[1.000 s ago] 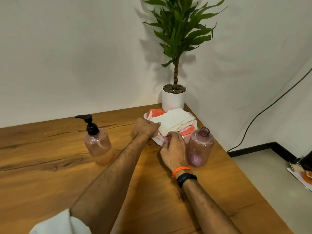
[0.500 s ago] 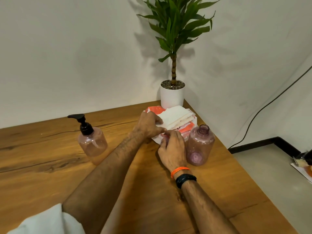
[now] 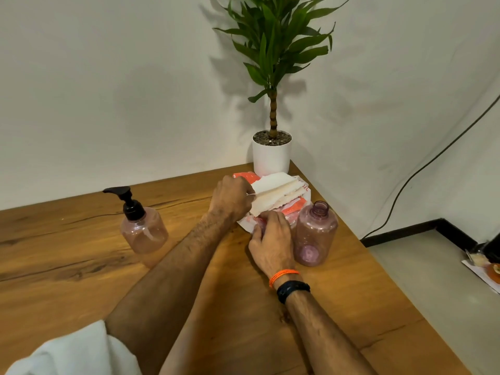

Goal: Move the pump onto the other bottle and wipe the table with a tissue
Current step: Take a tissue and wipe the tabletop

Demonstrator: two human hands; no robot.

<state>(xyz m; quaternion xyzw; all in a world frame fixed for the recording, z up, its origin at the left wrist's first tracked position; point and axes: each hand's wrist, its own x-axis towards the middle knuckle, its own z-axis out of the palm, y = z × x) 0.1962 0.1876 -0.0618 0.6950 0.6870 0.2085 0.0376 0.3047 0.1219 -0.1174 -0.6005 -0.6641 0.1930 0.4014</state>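
A pink bottle (image 3: pixel 143 234) with a black pump (image 3: pixel 127 200) stands at the left on the wooden table (image 3: pixel 81 266). A darker pink bottle (image 3: pixel 315 234) with an uncapped neck stands at the right. Between them, near the back corner, lies an orange-and-white tissue pack (image 3: pixel 293 209) with white tissues (image 3: pixel 276 189) sticking out. My left hand (image 3: pixel 230 200) pinches the edge of the top tissue. My right hand (image 3: pixel 272 239) grips the pack's near end, just left of the darker bottle.
A potted plant in a white pot (image 3: pixel 271 155) stands in the table's back corner, right behind the tissue pack. The table's right edge runs close past the darker bottle. A black cable (image 3: pixel 433 161) hangs on the right wall. Small items (image 3: pixel 487 266) lie on the floor.
My left hand has shifted from resting on the pack's left side to pinching the top tissue's edge, lifting it slightly. My right hand stays on the pack's near end. Both bottles are unmoved.
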